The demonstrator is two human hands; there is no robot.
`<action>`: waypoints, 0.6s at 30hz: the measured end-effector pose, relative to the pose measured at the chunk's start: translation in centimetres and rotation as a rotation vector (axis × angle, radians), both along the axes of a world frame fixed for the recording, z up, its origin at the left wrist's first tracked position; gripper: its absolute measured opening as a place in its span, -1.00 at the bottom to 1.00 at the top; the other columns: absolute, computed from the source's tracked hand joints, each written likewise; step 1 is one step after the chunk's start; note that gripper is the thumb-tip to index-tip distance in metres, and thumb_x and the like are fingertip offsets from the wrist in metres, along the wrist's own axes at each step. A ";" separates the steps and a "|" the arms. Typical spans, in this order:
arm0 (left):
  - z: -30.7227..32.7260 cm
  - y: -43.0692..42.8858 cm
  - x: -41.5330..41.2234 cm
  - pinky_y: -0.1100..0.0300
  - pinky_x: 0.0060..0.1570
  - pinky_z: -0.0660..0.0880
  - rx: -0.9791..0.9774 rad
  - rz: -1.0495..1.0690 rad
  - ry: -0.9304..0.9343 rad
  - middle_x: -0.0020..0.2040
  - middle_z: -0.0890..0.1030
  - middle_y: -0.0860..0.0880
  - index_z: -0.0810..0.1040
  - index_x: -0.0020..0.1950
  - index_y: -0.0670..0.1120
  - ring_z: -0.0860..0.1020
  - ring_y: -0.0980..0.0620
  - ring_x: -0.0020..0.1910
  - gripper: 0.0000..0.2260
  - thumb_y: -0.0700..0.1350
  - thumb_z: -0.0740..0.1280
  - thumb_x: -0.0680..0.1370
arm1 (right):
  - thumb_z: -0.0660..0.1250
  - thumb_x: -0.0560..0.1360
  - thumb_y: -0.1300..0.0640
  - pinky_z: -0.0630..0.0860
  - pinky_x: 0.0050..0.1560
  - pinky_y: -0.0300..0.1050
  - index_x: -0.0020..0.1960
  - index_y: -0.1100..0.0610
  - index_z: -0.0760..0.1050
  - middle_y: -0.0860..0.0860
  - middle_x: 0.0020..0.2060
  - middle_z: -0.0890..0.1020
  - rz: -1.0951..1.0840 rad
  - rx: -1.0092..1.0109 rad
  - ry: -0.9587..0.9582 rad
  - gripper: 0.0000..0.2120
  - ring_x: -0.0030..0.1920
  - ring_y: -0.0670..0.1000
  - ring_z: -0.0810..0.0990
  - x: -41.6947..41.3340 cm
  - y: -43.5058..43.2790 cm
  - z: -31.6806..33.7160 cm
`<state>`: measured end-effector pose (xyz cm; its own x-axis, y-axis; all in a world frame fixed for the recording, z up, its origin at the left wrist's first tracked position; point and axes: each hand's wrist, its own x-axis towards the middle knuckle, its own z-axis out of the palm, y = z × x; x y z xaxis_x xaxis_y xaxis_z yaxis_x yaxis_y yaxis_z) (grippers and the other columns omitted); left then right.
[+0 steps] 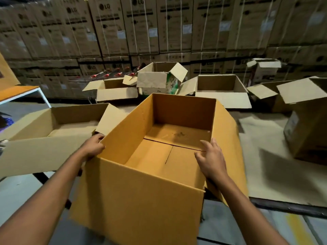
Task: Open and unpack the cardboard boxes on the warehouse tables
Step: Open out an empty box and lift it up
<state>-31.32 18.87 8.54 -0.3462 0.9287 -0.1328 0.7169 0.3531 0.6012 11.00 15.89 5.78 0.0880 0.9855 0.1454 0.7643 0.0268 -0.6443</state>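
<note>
Box (141,183) — orange cardboard, open-topped, sits front and centre at the near edge of the desk (276,167). Empty: only bottom flaps show inside. Likely light and fairly stiff, walls flex; best held by opposite top rims. Left hand (93,147) grip curled around the left rim corner. Right hand (210,160) grip spread, loosely over the right rim — not clamped. Brown boxes (58,124) behind also open; none shows contents.
</note>
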 end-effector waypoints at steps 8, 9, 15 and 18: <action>-2.9 -2.5 -0.4 -0.08 0.07 0.45 0.101 0.346 -0.249 0.02 0.58 -0.18 0.56 0.14 -0.19 0.52 -0.20 0.00 -0.78 -0.10 0.25 0.60 | 0.28 0.53 -0.24 0.23 0.38 0.43 0.50 0.00 0.22 0.12 0.43 0.38 -0.437 -0.236 0.099 -0.36 0.44 0.23 0.33 -1.4 -5.7 -1.3; -3.1 -2.5 -0.3 -0.07 0.06 0.43 0.094 0.347 -0.292 0.04 0.57 -0.18 0.54 0.18 -0.20 0.51 -0.21 0.02 -0.77 -0.10 0.25 0.61 | 0.29 0.50 -0.27 0.22 0.38 0.45 0.51 -0.01 0.19 0.16 0.45 0.35 -0.459 -0.296 0.152 -0.31 0.45 0.27 0.29 -1.7 -6.5 -2.2; -3.9 -4.7 -0.3 -0.10 0.18 0.40 0.094 0.245 -0.399 0.17 0.54 -0.20 0.48 0.34 -0.17 0.48 -0.23 0.14 -0.70 -0.07 0.17 0.68 | 0.22 0.55 0.12 0.58 0.10 0.19 0.31 0.06 0.31 0.11 0.09 0.55 -0.407 -0.318 0.490 -0.66 0.08 0.17 0.57 -1.9 -7.9 -2.9; -3.9 -6.8 1.1 0.05 0.01 0.40 0.177 0.176 -0.554 0.04 0.55 -0.15 0.51 0.32 -0.15 0.50 -0.13 -0.02 -0.73 -0.14 0.14 0.70 | 0.16 0.55 0.27 0.62 -0.04 0.08 0.20 0.13 0.51 0.12 -0.08 0.63 -0.350 -0.258 0.540 -0.72 -0.07 0.15 0.62 -0.2 -6.7 -1.0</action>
<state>-30.22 12.08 4.62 -0.4197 0.8885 -0.1858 0.2201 0.2982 0.9288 10.82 9.22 4.80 0.4010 0.8833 -0.2428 0.2711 -0.3676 -0.8896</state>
